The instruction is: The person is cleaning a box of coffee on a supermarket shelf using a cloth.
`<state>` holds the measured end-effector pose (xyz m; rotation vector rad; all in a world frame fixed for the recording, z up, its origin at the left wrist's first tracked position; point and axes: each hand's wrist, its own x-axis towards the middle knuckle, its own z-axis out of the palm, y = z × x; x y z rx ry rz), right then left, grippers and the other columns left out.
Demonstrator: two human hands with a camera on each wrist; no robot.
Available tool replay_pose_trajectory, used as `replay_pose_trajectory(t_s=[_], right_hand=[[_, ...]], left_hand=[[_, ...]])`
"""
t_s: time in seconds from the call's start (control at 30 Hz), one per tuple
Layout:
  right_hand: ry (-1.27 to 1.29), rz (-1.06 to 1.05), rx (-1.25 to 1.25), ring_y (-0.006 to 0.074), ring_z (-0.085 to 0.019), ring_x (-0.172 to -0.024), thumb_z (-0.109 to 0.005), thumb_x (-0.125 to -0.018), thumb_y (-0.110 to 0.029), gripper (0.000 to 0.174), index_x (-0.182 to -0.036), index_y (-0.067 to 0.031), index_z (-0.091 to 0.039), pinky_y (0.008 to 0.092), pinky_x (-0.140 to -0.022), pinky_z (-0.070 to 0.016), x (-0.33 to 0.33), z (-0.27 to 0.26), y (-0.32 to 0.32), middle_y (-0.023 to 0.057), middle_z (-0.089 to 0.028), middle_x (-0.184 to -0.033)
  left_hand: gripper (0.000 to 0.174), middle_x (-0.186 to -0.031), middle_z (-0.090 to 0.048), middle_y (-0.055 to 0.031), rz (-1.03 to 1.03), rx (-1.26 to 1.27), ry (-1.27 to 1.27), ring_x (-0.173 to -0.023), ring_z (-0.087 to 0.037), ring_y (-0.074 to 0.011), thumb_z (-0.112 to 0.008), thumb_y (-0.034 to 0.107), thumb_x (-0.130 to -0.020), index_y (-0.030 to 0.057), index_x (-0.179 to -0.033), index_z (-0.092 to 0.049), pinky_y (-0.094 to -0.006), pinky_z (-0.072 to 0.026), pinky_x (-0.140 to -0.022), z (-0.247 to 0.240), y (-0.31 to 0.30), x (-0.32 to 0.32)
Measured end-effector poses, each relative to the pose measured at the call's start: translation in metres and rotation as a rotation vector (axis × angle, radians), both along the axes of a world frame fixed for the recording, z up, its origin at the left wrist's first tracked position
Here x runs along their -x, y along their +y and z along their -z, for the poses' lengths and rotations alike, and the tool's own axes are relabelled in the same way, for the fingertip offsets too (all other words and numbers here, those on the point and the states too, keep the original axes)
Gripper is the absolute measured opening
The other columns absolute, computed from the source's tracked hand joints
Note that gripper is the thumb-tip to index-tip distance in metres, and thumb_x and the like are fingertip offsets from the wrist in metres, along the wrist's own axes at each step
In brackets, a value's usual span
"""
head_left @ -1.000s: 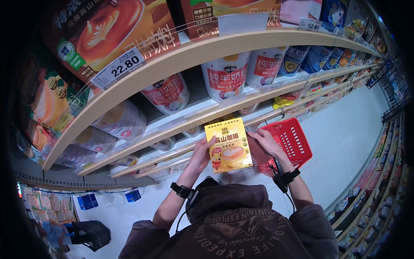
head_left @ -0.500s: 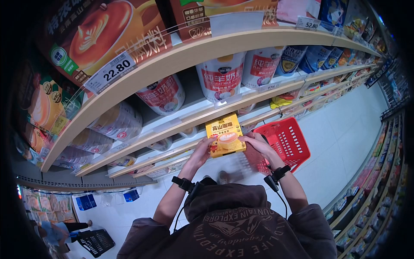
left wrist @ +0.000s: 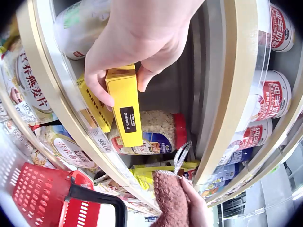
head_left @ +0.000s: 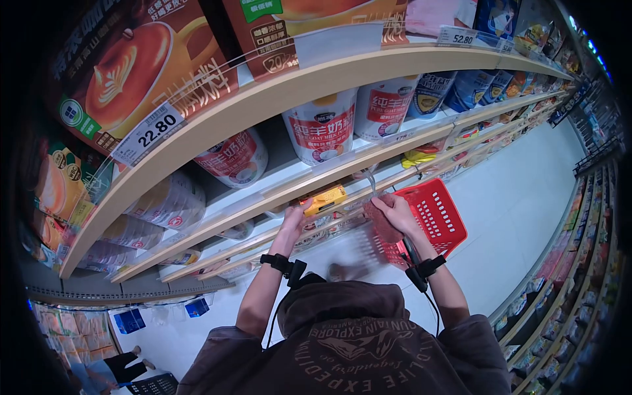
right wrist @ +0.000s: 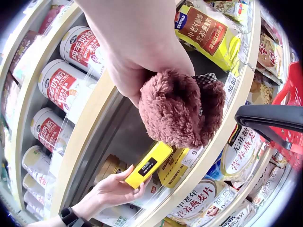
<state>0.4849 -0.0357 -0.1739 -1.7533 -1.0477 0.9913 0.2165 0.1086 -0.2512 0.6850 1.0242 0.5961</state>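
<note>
My left hand (head_left: 294,220) pinches a yellow coffee box (left wrist: 124,106) at one end, thumb and fingers on opposite sides. In the left wrist view, a narrow side with a black date label faces the camera. The box is at the shelf opening, beside another yellow box (left wrist: 96,108) standing at the shelf's front edge. Behind it lies a clear jar of oats (left wrist: 154,130) with a red lid. My right hand (head_left: 398,214), to the right and apart from the box, grips a fluffy reddish-brown cloth (right wrist: 173,109) with a checkered loop (left wrist: 181,156).
A red shopping basket (head_left: 434,214) with a black handle (right wrist: 270,117) is at the right. Goat milk powder cans (head_left: 319,131) line the shelf above; oatmeal bags (right wrist: 199,198) fill the one below. Behind at lower left is another person with a black basket (head_left: 155,384).
The coffee box has moved away from my body to the shelf and tipped, so its front no longer faces up. My right hand has come off the box, keeping the cloth.
</note>
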Motion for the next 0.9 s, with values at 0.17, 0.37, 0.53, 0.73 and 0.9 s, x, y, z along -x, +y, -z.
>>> replay_pose_trajectory(t_s=[0.17,0.37,0.53,0.73,0.9], right_hand=[[-0.065,0.044,0.08,0.0229,-0.067,-0.086,-0.064,-0.086,-0.037,0.044,-0.102,0.0042,-0.066,0.0332,-0.077,-0.0496,-0.006,-0.016,-0.011,0.0179,-0.07,-0.092],[-0.061,0.056,0.035,0.0212,-0.066,-0.082,-0.064,-0.086,-0.037,0.042,-0.099,0.003,-0.066,0.0329,-0.075,-0.0493,-0.008,-0.008,-0.017,0.0157,-0.069,-0.087],[-0.071,0.067,0.012,0.0202,-0.065,-0.082,-0.065,-0.086,-0.037,0.042,-0.1,0.0026,-0.065,0.0322,-0.076,-0.049,-0.008,-0.002,-0.016,0.0153,-0.069,-0.088],[-0.033,0.054,0.037,0.0237,-0.067,-0.091,-0.064,-0.086,-0.036,0.042,-0.106,0.0011,-0.065,0.0332,-0.081,-0.0495,-0.005,-0.003,-0.013,0.017,-0.07,-0.096],[-0.007,0.025,-0.027,0.027,-0.066,-0.097,-0.064,-0.087,-0.033,0.041,-0.113,-0.0009,-0.063,0.0346,-0.085,-0.0491,0.001,0.001,-0.013,0.0173,-0.069,-0.101]], left_hand=[[0.033,-0.115,-0.06,-0.0115,-0.001,0.096,-0.003,-0.098,-0.063,-0.0177,-0.059,0.02,-0.093,-0.0023,-0.117,-0.055,-0.0287,-0.0581,-0.077,0.038,0.028,-0.004],[0.026,-0.115,-0.06,-0.0083,-0.07,0.103,-0.027,-0.098,-0.062,-0.0178,-0.055,0.021,-0.096,0.0055,-0.117,-0.057,-0.0262,-0.0577,-0.074,0.058,0.042,-0.016],[0.034,-0.12,-0.058,-0.009,0.1,-0.309,0.465,-0.113,-0.054,-0.0215,-0.062,0.023,-0.091,0.0072,-0.121,-0.058,-0.0354,-0.0489,-0.086,0.073,0.043,-0.025],[0.046,-0.12,-0.06,-0.0157,0.395,-0.609,1.004,-0.113,-0.053,-0.0338,-0.065,0.034,-0.082,0.0092,-0.119,-0.06,-0.042,-0.0388,-0.099,0.022,0.026,-0.029],[0.036,-0.098,-0.064,-0.0247,0.466,-1.05,1.098,-0.093,-0.061,-0.0396,-0.059,0.027,-0.086,-0.0006,-0.108,-0.061,-0.049,-0.0465,-0.086,0.005,0.003,-0.034]])
